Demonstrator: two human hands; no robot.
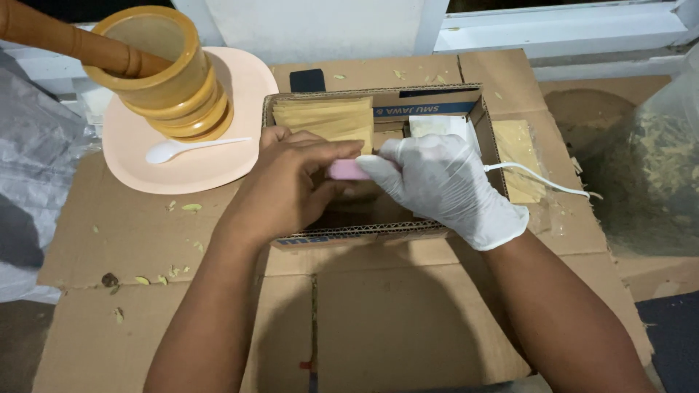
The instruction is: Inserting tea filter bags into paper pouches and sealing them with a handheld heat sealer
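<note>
Both hands meet over a shallow cardboard box (466, 109) at the centre of the view. The bare left hand (291, 185) and the white-gloved right hand (444, 185) are together, each pinching one end of a small pink object (348, 169) — held just above the box's dark interior. A white cord (539, 178) trails off toward 3 o'clock. At 10 o'clock a peach plate (145, 160) carries a yellow wooden mortar (171, 73), its pestle (65, 40) and a white plastic spoon (186, 148). Flattened cardboard (393, 320) covers the surface.

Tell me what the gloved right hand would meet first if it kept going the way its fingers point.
The right hand points leftward; it would probably meet the pink object at its fingertips, then the bare left hand gripping it.
</note>
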